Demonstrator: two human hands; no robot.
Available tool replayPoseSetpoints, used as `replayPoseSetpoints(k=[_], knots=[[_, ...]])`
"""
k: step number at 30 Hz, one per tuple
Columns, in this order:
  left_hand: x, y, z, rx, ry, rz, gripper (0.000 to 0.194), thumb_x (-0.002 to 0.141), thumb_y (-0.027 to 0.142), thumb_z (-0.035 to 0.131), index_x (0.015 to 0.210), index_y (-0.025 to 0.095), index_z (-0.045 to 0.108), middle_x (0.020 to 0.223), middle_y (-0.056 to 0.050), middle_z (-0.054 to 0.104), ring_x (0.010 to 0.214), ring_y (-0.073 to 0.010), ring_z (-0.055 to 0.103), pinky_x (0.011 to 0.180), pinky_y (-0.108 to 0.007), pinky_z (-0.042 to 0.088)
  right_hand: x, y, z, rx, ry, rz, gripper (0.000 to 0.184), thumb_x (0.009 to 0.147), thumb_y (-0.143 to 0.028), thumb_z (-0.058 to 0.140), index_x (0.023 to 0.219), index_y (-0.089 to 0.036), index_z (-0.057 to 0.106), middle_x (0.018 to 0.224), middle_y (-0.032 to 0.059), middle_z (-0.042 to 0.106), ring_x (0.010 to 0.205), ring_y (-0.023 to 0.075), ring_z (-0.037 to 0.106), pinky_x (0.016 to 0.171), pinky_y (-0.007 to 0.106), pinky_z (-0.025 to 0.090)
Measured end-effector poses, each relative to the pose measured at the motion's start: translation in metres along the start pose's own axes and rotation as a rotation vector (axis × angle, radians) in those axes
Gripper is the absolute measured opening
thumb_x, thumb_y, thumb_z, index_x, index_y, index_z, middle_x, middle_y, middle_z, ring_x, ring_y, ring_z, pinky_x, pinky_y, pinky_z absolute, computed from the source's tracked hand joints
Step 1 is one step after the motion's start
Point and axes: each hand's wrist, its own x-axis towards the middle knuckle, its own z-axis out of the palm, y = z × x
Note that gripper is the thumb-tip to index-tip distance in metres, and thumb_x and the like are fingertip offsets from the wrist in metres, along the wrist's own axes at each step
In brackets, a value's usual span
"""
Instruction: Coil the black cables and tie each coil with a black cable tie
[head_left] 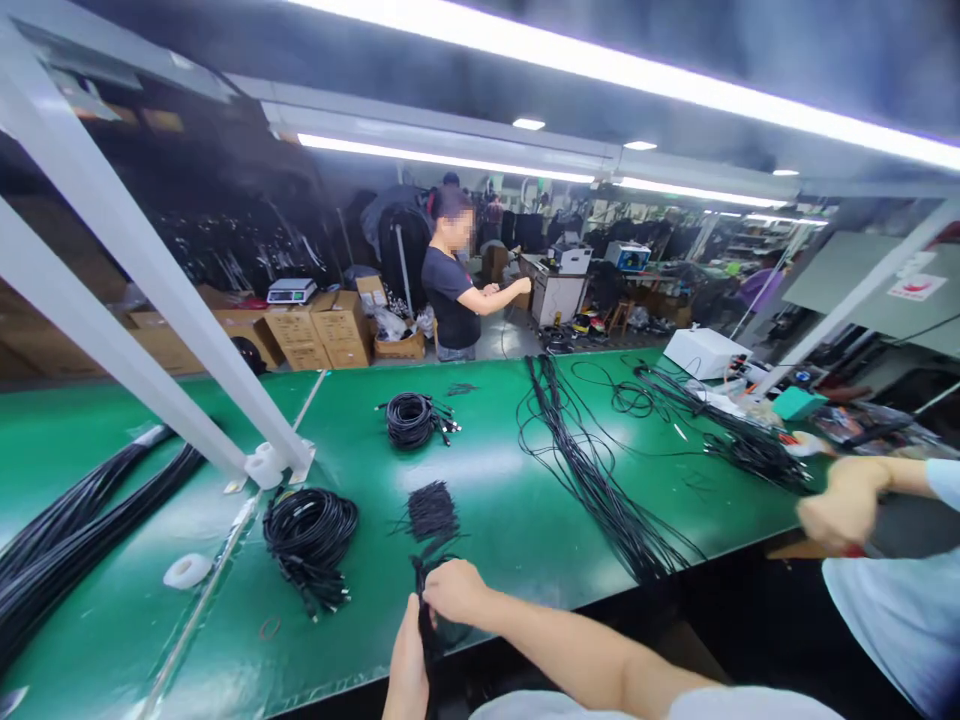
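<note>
both hands' grip closed on black cable bundle point(425, 590) over green workbench point(495, 500), cluttered workshop

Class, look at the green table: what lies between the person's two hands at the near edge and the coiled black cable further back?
In the head view, a small pile of black ties lies between the hands and the coiled cable; bare green table surrounds it.

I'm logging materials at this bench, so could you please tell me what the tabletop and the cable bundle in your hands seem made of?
The tabletop looks like a smooth green rubber or vinyl mat, since it reflects the lamps. The cable bundle, gripped by both hands, appears matte black plastic-jacketed wire.
</note>
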Motion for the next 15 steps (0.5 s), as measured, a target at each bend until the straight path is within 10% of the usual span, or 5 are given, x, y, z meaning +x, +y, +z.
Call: replayPoseSetpoints(k=[6,11,15], knots=[[-0.02,0.012,0.017,-0.232,0.165,-0.069,0.06,0.08,0.074,0.048,0.093,0.018,0.065,0.085,-0.008,0.07,0.089,-0.0249,0.066,0.08,-0.038,0.053,-0.03,0.025,-0.009,0.63,-0.258,0.031,0.031,0.079,-0.016,0.042,0.054,-0.021,0.025,0.044,-0.0093,0.019,0.038,0.0071,0.024,0.041,0.018,0.032],[-0.041,0.05,0.039,-0.62,0.263,-0.005,0.04,0.079,0.052,0.068,0.088,0.014,0.064,0.06,0.005,0.048,0.06,-0.0104,0.045,0.061,-0.023,0.039,-0.049,0.052,-0.014,1.007,-0.422,0.159,0.018,0.079,-0.024,0.046,0.063,-0.021,0.037,0.05,-0.0114,0.015,0.043,0.0067,0.011,0.04,0.018,0.018],[-0.021,0.065,0.009,-0.874,0.391,-0.066,0.025,0.09,0.035,0.061,0.091,0.011,0.061,0.056,0.009,0.034,0.05,-0.0066,0.03,0.053,-0.022,0.031,-0.065,0.078,-0.01,1.181,-0.356,0.267,0.022,0.077,-0.038,0.056,0.072,-0.019,0.047,0.055,-0.0116,0.017,0.047,0.0049,0.011,0.044,0.018,0.013]])
